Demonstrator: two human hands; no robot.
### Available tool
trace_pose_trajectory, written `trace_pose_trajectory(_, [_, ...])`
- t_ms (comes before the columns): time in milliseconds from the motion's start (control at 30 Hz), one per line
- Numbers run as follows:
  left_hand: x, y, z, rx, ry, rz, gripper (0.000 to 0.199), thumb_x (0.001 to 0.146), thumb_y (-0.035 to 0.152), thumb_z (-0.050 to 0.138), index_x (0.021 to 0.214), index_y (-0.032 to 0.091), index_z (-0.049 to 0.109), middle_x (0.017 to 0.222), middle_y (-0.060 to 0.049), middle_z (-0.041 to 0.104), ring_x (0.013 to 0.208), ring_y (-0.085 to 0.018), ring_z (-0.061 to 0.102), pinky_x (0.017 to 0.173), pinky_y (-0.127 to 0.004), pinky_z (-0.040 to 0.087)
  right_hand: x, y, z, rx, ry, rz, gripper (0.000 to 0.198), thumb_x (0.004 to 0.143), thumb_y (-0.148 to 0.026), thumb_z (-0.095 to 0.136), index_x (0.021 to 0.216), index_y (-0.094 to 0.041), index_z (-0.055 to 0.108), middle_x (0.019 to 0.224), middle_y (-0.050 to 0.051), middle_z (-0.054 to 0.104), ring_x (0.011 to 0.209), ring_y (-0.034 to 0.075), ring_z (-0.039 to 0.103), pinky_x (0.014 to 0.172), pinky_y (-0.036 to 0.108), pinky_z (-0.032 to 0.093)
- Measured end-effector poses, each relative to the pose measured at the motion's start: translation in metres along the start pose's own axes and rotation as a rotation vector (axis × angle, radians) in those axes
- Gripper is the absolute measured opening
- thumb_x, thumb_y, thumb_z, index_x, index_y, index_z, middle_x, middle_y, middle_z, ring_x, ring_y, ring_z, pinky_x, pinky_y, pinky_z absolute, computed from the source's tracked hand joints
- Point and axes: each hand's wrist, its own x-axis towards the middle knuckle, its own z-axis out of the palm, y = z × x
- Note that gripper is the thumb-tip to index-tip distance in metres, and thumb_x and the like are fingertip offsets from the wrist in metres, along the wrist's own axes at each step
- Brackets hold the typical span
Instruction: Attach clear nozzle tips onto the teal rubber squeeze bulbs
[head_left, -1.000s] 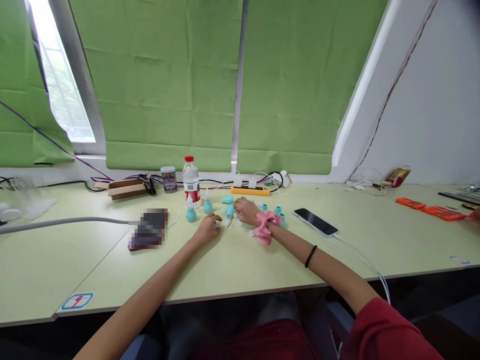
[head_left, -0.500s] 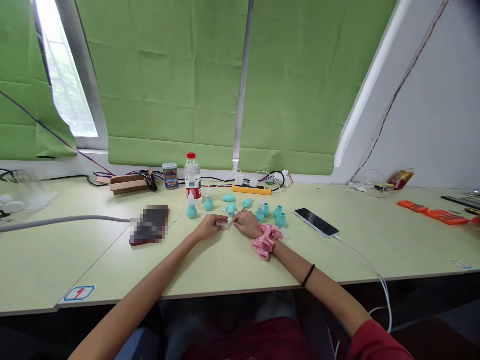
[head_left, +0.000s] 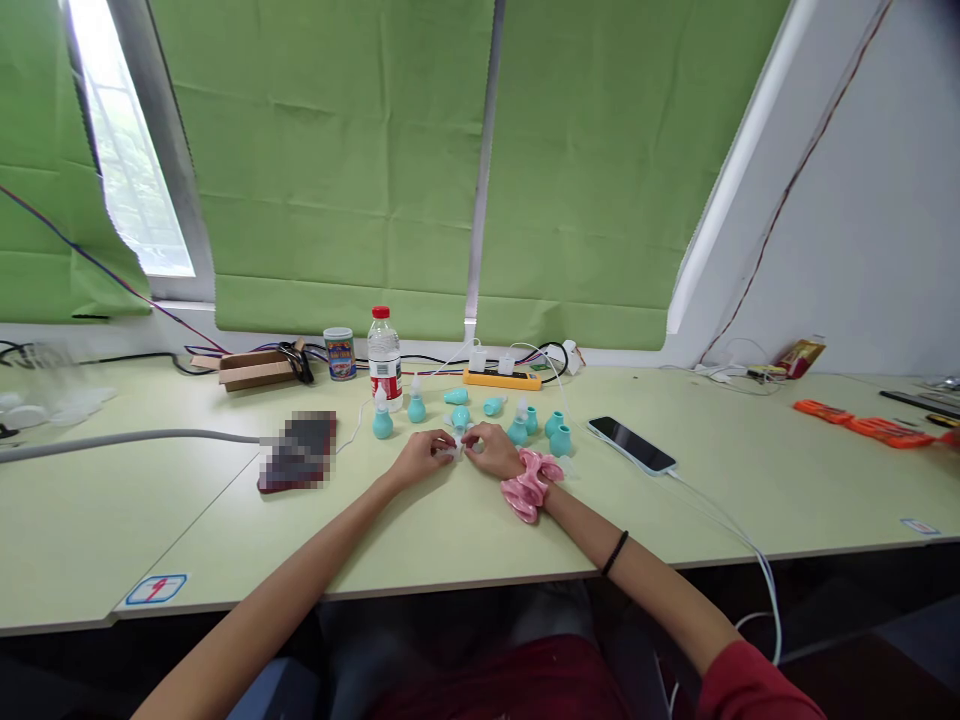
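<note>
My left hand [head_left: 425,457] and my right hand [head_left: 490,449] meet over the desk, fingers bent inward in pinches. Between their fingertips is a small clear plastic piece [head_left: 457,452]; its exact shape is too small to make out. Just behind the fingers lies a teal rubber bulb [head_left: 460,414]. To the left, two teal bulbs with clear nozzle tips, one nearer [head_left: 382,425] and one farther [head_left: 416,408], stand upright. Two more teal bulbs lie on their sides behind, one at left [head_left: 455,397] and one at right [head_left: 493,406]. Several others, including an open-mouthed bulb [head_left: 560,441], stand right of my hands.
A red-capped water bottle [head_left: 385,365], a tin can [head_left: 340,356] and a yellow power strip [head_left: 502,379] line the back. A charging phone [head_left: 632,445] lies right, a blurred dark object [head_left: 300,450] left. Orange items [head_left: 862,424] sit far right.
My left fingers have curled more around the clear piece, and my right fingertips have moved slightly left and closer to it. The bulbs stay in place.
</note>
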Motion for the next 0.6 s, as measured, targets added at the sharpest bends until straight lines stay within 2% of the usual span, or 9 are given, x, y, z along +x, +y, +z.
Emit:
trace_pose_trajectory(200, [0.0001,0.0034,-0.0006,0.117,0.023,0.023,0.016,0.062,0.022,0.053,0.076,0.016,0.057,0.075,-0.003,0.064,0.072,-0.018,0.059,0.061,-0.025,0.044,0.0001,-0.0035,-0.0001,-0.118,-0.049,0.136,0.017,0.064,-0.021,0.058,0.08,-0.017,0.061,0.081,0.004,0.061,0.079,0.016,0.053,0.073,0.026,0.038])
trace_pose_trajectory(333, [0.0006,0.0007,-0.0023,0.211,0.049,0.053,0.014,0.06,0.022,0.054,0.072,0.016,0.058,0.074,-0.003,0.062,0.068,-0.017,0.055,0.058,-0.025,0.043,-0.0004,-0.0047,-0.0018,-0.183,-0.079,0.146,0.014,0.066,-0.022,0.055,0.077,-0.017,0.063,0.082,0.004,0.059,0.081,0.017,0.052,0.072,0.027,0.037])
trace_pose_trajectory(467, [0.0004,0.0003,-0.003,0.166,0.002,0.057,0.014,0.06,0.02,0.054,0.072,0.016,0.058,0.072,-0.001,0.062,0.064,-0.014,0.054,0.056,-0.024,0.043,0.0001,-0.0034,-0.0043,-0.182,-0.132,0.127,0.014,0.067,-0.021,0.053,0.075,-0.019,0.065,0.083,0.004,0.059,0.08,0.017,0.052,0.072,0.027,0.037])
trace_pose_trajectory(600, [0.0011,0.0008,-0.003,0.062,-0.008,0.039,0.023,0.056,0.018,0.058,0.078,0.016,0.056,0.076,-0.002,0.063,0.069,-0.015,0.057,0.056,-0.023,0.045,0.0007,0.0002,-0.007,-0.151,-0.169,0.118,0.016,0.067,-0.018,0.052,0.077,-0.018,0.065,0.083,0.004,0.059,0.081,0.017,0.052,0.074,0.026,0.037])
